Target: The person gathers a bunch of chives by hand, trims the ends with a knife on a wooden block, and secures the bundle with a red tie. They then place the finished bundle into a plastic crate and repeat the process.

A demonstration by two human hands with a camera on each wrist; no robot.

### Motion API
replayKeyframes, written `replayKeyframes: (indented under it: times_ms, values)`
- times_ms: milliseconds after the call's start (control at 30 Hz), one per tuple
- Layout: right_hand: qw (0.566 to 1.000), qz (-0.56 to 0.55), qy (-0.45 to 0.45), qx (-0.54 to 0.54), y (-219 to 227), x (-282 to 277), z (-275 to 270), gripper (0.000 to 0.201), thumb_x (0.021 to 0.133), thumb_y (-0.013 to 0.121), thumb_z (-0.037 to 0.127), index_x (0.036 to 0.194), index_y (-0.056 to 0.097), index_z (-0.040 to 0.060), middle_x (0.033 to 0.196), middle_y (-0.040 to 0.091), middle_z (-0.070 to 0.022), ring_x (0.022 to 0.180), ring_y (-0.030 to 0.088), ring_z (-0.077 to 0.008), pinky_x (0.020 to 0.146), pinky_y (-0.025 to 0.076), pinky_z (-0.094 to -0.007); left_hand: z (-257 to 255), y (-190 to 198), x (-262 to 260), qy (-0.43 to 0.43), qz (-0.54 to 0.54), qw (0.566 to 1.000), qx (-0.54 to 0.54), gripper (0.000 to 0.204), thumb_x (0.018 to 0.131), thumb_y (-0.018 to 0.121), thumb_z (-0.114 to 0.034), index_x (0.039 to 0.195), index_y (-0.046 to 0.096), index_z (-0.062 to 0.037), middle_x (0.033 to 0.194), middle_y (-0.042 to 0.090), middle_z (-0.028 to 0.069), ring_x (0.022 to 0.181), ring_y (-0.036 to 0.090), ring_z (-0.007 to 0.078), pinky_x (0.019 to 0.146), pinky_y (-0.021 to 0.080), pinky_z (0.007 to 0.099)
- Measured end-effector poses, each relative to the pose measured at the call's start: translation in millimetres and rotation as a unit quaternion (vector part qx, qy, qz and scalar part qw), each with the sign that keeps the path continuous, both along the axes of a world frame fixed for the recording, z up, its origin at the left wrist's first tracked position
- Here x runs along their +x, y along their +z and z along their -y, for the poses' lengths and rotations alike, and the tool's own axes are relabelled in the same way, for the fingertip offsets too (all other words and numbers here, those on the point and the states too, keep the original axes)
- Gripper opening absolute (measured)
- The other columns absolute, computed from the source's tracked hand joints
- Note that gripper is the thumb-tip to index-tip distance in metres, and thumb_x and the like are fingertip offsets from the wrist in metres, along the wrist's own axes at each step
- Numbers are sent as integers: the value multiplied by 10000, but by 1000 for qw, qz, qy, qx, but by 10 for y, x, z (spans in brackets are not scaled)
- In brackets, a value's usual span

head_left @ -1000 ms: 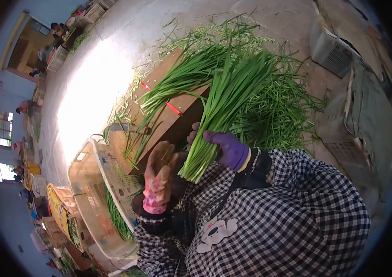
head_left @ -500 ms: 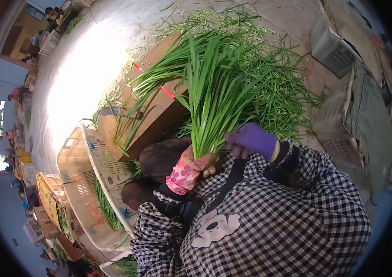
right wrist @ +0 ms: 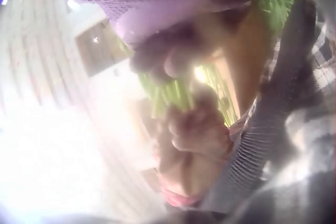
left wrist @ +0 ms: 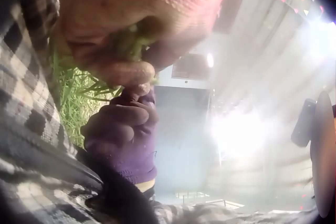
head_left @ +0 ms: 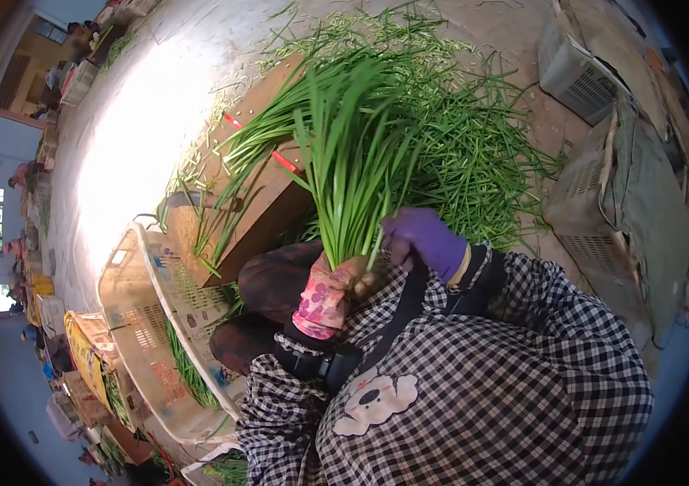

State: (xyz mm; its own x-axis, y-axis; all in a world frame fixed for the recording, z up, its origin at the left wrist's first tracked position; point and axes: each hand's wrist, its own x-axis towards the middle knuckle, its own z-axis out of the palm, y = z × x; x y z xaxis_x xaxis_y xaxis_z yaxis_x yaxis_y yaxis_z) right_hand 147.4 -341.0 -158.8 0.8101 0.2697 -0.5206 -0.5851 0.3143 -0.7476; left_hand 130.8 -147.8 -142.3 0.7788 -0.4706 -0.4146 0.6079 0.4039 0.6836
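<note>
In the head view my left hand, in a pink patterned glove, grips a bunch of garlic chives near its cut ends. The long green leaves fan upward, away from my body. Close at the bunch's right side is my right hand, in a purple glove, its curled fingers pinching a stalk at the edge. The left wrist view has the purple-gloved fingers right below the left fingertips. Green stalks span the space between both hands in the right wrist view, which is blurred.
A wooden bench bears more garlic chives, a red strap and a knife. Left of it stands a plastic crate with greens inside. Leaf trimmings cover the floor beyond; covered grey crates stand at right.
The bunch has passed from my right hand to my left, which was open beside it a second ago. It now stands more upright and further left, with the right hand at its side.
</note>
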Motion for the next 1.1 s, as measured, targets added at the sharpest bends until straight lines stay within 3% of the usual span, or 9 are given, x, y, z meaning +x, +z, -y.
replayKeyframes:
  times_ms: [100, 300, 400, 500, 700, 800, 900, 1067, 1100]
  values:
    - [992, 31, -101, 70, -234, 28, 146, 195, 824, 503, 135, 763, 536, -47, 559, 564, -99, 420, 523, -156, 439, 445, -262, -27, 12, 20, 6, -15, 999, -34, 359, 799, 607, -94, 1122, 479, -6, 935, 557, 108, 671, 501, 132, 509, 414, 190]
    - [998, 37, 26, -37, -39, -13, 48, 207, 800, 604, 109, 843, 508, -69, 593, 593, -146, 454, 566, -171, 425, 459, -284, -2, -87, 32, 45, -83, 995, -25, 255, 839, 535, -51, 1083, 476, -6, 880, 557, 92, 626, 502, 116, 485, 399, 180]
    - [995, 32, 66, -65, 65, 23, -98, 198, 830, 594, 172, 859, 547, -17, 601, 603, -103, 479, 572, -139, 423, 452, -260, 77, -76, 20, -11, 22, 983, 179, 209, 831, 543, -18, 1032, 484, -11, 820, 553, 67, 605, 504, 109, 465, 383, 215]
    - [989, 33, 98, -101, 60, 46, -141, 218, 853, 585, 239, 843, 568, 22, 602, 607, -66, 477, 568, -119, 419, 442, -241, -22, -309, 32, -21, 57, 998, 31, 212, 822, 550, 1, 1026, 491, -13, 808, 550, 59, 597, 499, 107, 484, 381, 214]
    - [981, 94, 81, -152, 71, 24, -238, 229, 850, 594, 239, 815, 566, 14, 606, 613, -76, 475, 578, -112, 413, 440, -230, -56, -434, 65, 90, -64, 994, -26, 287, 825, 553, 2, 1102, 481, 10, 826, 563, 69, 618, 528, 114, 543, 389, 196]
    - [984, 106, 34, -138, 108, 22, -275, 217, 852, 598, 193, 777, 539, -3, 577, 594, -71, 455, 561, -113, 397, 434, -221, 59, -216, 0, 63, 111, 981, 150, 306, 818, 566, 0, 1110, 476, 17, 810, 554, 50, 612, 518, 108, 524, 387, 191]
    - [985, 108, 42, -127, 37, 26, -254, 228, 867, 557, 215, 818, 545, -7, 603, 600, -88, 457, 551, -120, 411, 440, -235, 57, -89, 5, 70, 21, 996, 46, 274, 813, 573, 1, 1075, 493, 12, 778, 535, 22, 586, 484, 86, 487, 374, 187]
    - [922, 164, -213, 277, -668, 438, 321, 305, 902, 479, 261, 938, 571, -27, 774, 641, -144, 646, 614, -181, 535, 515, -278, -95, -71, -49, 41, 52, 998, 19, 256, 814, 614, -96, 1024, 501, -4, 776, 532, 30, 531, 448, 60, 448, 354, 179]
    - [906, 125, -332, 230, -966, 620, 626, 319, 909, 468, 283, 969, 563, -16, 890, 625, -158, 766, 609, -196, 626, 522, -287, -127, -76, -81, 55, 51, 997, -33, 260, 814, 625, -131, 1011, 501, -14, 783, 535, 39, 512, 440, 53, 443, 352, 177]
